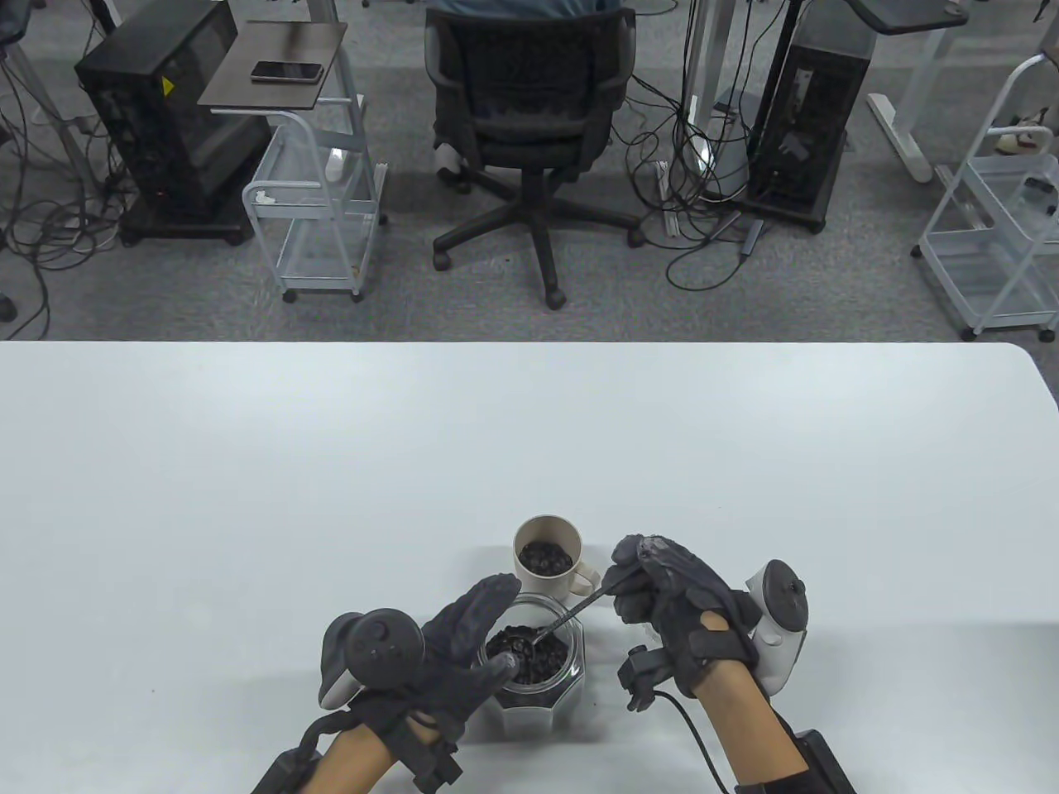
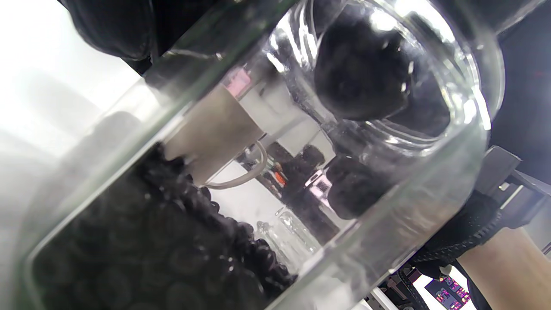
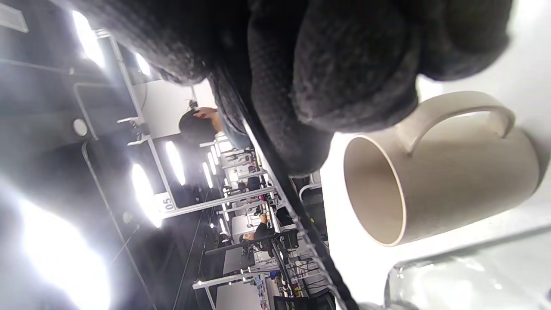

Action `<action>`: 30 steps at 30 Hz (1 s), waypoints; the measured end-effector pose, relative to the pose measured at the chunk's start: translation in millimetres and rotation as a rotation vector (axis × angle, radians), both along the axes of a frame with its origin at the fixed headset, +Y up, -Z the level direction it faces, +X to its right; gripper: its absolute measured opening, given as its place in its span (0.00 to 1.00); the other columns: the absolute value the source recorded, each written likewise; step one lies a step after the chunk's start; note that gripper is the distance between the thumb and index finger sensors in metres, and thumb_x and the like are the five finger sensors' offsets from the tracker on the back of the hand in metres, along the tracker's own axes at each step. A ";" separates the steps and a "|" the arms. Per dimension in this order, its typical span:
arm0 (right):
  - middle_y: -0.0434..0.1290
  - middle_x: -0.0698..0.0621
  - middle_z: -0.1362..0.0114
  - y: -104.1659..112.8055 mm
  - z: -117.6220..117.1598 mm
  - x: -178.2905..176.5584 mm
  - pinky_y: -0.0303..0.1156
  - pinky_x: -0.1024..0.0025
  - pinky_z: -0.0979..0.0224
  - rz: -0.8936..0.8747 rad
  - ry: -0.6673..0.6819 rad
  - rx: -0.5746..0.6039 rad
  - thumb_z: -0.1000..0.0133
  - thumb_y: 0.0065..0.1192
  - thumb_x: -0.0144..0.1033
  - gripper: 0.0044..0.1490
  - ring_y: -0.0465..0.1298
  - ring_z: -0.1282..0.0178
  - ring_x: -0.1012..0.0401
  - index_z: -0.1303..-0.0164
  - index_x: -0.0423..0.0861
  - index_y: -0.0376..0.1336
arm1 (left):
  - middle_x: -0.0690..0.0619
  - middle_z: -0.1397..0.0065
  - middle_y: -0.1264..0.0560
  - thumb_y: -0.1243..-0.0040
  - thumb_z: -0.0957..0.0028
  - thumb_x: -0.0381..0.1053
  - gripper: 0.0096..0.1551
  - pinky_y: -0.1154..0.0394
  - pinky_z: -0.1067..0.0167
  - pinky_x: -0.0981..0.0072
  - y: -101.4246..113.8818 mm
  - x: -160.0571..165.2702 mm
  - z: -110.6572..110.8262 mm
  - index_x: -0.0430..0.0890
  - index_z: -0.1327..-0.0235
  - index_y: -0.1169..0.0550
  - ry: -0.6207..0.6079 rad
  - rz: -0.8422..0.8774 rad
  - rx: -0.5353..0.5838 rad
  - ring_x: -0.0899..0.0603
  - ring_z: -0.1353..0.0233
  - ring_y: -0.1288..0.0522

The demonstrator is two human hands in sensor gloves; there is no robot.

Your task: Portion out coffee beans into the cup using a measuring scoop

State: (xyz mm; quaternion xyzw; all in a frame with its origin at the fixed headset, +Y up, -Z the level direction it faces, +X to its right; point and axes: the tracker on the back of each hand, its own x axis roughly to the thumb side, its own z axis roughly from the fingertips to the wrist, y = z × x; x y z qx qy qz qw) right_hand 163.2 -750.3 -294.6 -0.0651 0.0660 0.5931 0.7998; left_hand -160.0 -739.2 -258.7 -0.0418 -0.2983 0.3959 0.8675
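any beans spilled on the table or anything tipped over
Nothing stands out. No stray beans show on the table; the cup and glass jar both stand upright, the left hand steadying the jar while the right hand dips the scoop.

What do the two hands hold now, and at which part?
The right hand pinches the scoop by its handle's far end, bowl in the jar. The left hand grips the glass jar around its side near the rim.

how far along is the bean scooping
Partly done: the cup already holds beans. In hand: the right hand has the scoop dipped into the jar, which the left hand grips. Left: lift this scoopful and tip it into the cup.
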 end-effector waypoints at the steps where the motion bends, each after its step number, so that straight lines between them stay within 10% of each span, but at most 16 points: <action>1: 0.81 0.35 0.53 -2.0 -0.6 1.5 0.74 0.49 0.53 -0.013 -0.001 -0.013 0.42 0.63 0.42 0.24 0.82 0.64 0.46 0.45 0.39 0.72 | 0.40 0.15 0.43 0.55 0.54 0.79 0.54 0.36 0.33 0.29 -0.1 0.0 0.0 0.53 0.18 0.47 0.000 0.000 0.000 0.25 0.23 0.32; 30: 0.81 0.38 0.52 3.5 3.7 32.4 0.76 0.51 0.52 -0.176 -0.186 -0.052 0.41 0.63 0.44 0.24 0.83 0.62 0.48 0.43 0.40 0.71 | 0.39 0.16 0.42 0.55 0.54 0.79 0.54 0.36 0.33 0.29 -0.4 -0.2 -0.1 0.53 0.18 0.47 0.000 0.003 -0.002 0.25 0.23 0.32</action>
